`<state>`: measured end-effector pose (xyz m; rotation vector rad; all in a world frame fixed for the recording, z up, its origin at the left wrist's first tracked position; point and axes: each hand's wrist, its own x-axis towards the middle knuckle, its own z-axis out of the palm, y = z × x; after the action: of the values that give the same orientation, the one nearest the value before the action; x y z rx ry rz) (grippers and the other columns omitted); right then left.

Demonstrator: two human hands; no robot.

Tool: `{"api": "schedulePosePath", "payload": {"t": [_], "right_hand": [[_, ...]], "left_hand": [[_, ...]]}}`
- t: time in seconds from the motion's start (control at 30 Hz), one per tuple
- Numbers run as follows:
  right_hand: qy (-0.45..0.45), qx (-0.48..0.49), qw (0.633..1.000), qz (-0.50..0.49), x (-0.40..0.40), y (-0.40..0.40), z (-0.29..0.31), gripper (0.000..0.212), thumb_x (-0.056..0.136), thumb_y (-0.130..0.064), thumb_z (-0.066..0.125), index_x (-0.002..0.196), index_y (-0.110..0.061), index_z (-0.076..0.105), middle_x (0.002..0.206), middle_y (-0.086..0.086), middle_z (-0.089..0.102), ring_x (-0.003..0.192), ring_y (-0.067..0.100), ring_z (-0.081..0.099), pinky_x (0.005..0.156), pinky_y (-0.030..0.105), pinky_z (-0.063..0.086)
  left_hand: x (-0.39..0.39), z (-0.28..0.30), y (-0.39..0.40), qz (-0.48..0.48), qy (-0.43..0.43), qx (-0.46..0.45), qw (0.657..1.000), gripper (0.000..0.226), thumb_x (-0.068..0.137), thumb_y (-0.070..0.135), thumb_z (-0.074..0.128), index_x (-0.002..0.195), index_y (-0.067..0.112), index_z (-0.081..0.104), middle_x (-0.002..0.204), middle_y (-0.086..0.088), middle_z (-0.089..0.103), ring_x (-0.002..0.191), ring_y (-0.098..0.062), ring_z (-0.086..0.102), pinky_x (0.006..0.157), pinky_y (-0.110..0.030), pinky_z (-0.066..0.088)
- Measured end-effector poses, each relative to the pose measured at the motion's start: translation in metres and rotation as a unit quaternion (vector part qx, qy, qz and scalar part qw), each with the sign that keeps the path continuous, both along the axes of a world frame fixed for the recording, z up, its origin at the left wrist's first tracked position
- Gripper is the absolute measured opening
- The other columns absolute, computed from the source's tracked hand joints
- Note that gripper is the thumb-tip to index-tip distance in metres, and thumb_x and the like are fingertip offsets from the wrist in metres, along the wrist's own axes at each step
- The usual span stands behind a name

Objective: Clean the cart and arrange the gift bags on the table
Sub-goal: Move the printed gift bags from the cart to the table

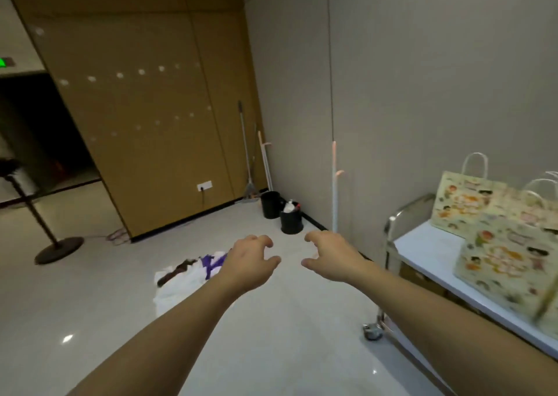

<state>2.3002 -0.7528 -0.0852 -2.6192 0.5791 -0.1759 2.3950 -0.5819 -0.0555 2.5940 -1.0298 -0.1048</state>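
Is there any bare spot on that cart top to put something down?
Yes: the white cart top is bare at its near-left end, between the metal handle and the gift bags. The right part is crowded with bags. Both hands hold nothing.

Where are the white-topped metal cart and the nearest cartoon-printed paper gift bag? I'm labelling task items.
White-topped metal cart (428, 246), head view, bare top surface.
Nearest cartoon-printed paper gift bag (504, 262), head view, front face.

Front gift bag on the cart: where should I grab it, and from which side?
Probably by the looped handle at the top, reaching down from above with the right hand, which is nearer. The gift bag stands upright on the cart, so its printed paper sides would likely crumple if squeezed.
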Motion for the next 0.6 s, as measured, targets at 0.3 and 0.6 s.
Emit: {"api": "schedulePosePath", "payload": {"t": [0.3, 0.6], "right_hand": [[0.045, 0.018, 0.976, -0.214, -0.114, -0.154, -0.036, 0.056, 0.09, -0.046, 0.065, 0.138, -0.021, 0.051, 0.127, 0.009, 0.058, 0.117, 0.028, 0.055, 0.095, 0.04, 0.05], [0.049, 0.029, 0.921, -0.386, -0.144, -0.244, -0.04, 0.065, 0.09, -0.044, 0.068, 0.146, -0.02, 0.048, 0.142, 0.005, 0.055, 0.127, 0.025, 0.053, 0.1, 0.035, 0.047]], "left_hand": [[-0.049, -0.033, -0.208, -0.229, -0.007, 0.038, 0.973, 0.035, 0.095, 0.046, 0.058, 0.125, 0.028, 0.062, 0.127, 0.0, 0.059, 0.114, -0.019, 0.053, 0.098, -0.037, 0.048], [-0.051, -0.051, -0.364, -0.399, 0.031, 0.04, 0.915, 0.048, 0.1, 0.044, 0.056, 0.142, 0.024, 0.049, 0.144, -0.001, 0.047, 0.127, -0.02, 0.048, 0.104, -0.035, 0.042]]}}
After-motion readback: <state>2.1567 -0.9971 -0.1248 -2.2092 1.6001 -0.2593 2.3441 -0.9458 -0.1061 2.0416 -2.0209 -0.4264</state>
